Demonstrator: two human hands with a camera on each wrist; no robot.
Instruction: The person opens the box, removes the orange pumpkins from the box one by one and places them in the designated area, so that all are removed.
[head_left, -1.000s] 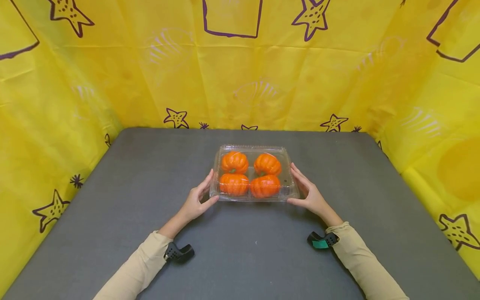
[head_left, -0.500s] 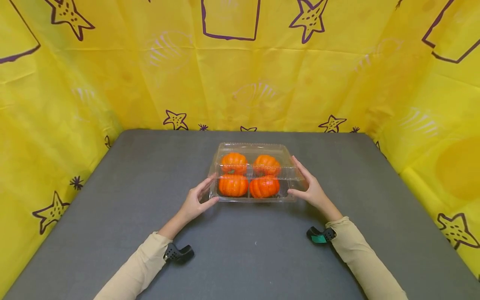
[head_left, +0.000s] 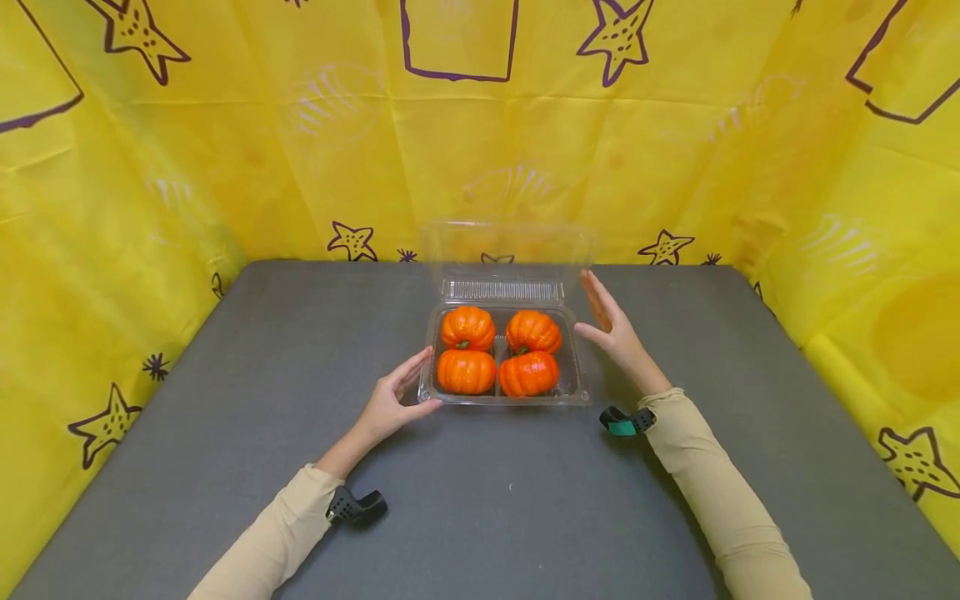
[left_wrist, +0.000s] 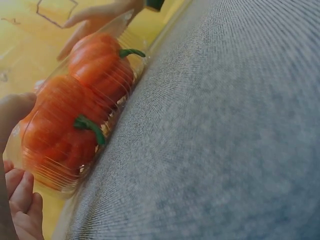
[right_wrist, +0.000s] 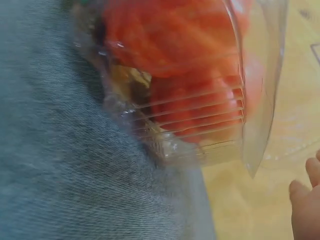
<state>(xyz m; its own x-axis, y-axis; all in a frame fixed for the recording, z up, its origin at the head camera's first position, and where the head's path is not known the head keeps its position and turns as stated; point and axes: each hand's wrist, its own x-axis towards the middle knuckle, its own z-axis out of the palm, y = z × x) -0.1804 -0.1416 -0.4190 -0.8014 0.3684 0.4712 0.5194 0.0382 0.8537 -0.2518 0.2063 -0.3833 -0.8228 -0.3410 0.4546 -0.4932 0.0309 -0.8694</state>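
Note:
A clear plastic clamshell box (head_left: 579, 367) sits on the table with its lid (head_left: 510, 242) standing up at the back. Several small orange pumpkins (head_left: 467, 372) with green stems fill its compartments. My left hand (head_left: 384, 404) holds the box at its front left corner, thumb along the front rim and fingers at the left side. In the left wrist view, that hand's thumb (left_wrist: 20, 107) reaches the box edge, with curled fingers below. My right hand (head_left: 617, 333) is beside the back right of the box, fingers extended near the lid's right edge, gripping nothing.
The grey cloth-covered table (head_left: 510, 517) extends around the box. A yellow patterned curtain (head_left: 510, 133) encloses the back and both sides. Dark wrist mounts (head_left: 360, 506) hang at both forearms.
The lid has swung from closed to upright at the back. My right hand has risen with it and moved toward the back, while my left hand keeps its place.

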